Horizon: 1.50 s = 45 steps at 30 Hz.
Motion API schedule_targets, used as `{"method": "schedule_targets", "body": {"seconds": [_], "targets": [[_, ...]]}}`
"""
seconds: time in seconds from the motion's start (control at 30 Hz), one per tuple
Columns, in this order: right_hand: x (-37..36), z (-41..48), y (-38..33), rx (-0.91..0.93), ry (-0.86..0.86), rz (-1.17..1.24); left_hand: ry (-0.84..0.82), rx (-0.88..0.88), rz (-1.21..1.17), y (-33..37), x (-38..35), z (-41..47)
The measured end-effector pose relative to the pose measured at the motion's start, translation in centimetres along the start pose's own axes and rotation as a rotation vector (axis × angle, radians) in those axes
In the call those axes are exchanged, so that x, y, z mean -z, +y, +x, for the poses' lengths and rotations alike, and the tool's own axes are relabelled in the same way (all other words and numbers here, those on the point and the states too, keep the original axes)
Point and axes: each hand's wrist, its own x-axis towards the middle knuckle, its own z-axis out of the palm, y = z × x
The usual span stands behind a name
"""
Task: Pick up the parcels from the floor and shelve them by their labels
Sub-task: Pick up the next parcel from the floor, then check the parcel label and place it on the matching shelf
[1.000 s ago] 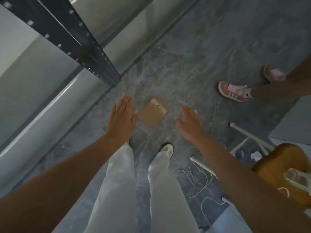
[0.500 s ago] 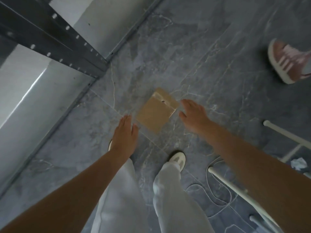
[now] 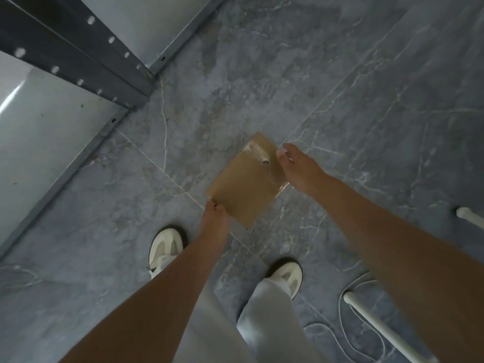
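Observation:
A flat brown parcel [image 3: 246, 182] with clear tape at its far end lies on the grey marbled floor in front of my feet. My left hand [image 3: 213, 224] reaches down to its near left corner, fingertips bunched and pinching that corner. My right hand [image 3: 301, 169] rests against the parcel's right edge by the tape, thumb and fingers apart, not closed round it. No label shows on the parcel's upper face.
The dark perforated upright [image 3: 78, 61] and grey bottom shelf [image 3: 47, 142] of a metal rack stand at the left. White tube legs [image 3: 379, 328] and a white cord [image 3: 343, 334] lie on the floor at the lower right. My white shoes [image 3: 166, 247] stand just behind the parcel.
I have bent lower and the parcel looks larger. My left hand moved forward onto its near corner, and my right hand came in against its right edge. The other person's pink shoe has left view.

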Motion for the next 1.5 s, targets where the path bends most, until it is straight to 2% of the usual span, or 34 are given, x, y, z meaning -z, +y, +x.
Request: {"method": "schedule_targets", "body": {"seconds": [0.1, 0.27, 0.4, 0.5, 0.7, 0.9, 1.03, 1.23, 1.5], "targets": [[-0.7, 0.1, -0.7, -0.022, 0.002, 0.065, -0.056, -0.012, -0.093, 0.4, 0.5, 0.0], [-0.3, -3.4, -2.3, -0.077, 0.043, 0.247, 0.028, 0.013, -0.282, 1.9, 3.0, -1.9], [0.9, -8.6, -4.2, -0.082, 0.050, 0.294, 0.061, -0.095, -0.252, 2.5, 5.8, -7.1], [3.0, -12.3, -6.0, -0.096, 0.126, 0.351, 0.060, -0.141, -0.287, 3.9, 8.4, -11.5], [10.9, -21.5, -10.0, -0.082, 0.309, 0.500, -0.058, -0.388, -0.223, 7.7, 14.9, -21.8], [21.3, -34.3, -14.0, 0.068, 0.498, 0.649, -0.139, -0.621, -0.187, 13.9, 20.4, -35.7], [28.6, -43.6, -16.7, 0.143, 0.577, 0.759, -0.115, -0.863, -0.140, 18.1, 24.2, -46.9], [37.7, -55.0, -21.2, 0.337, 0.663, 0.812, 0.055, -1.104, -0.390, 20.4, 28.6, -63.0], [44.2, -64.0, -26.6, 0.678, 0.719, 0.753, 0.118, -1.227, -0.585, 18.8, 33.7, -74.1]]}}
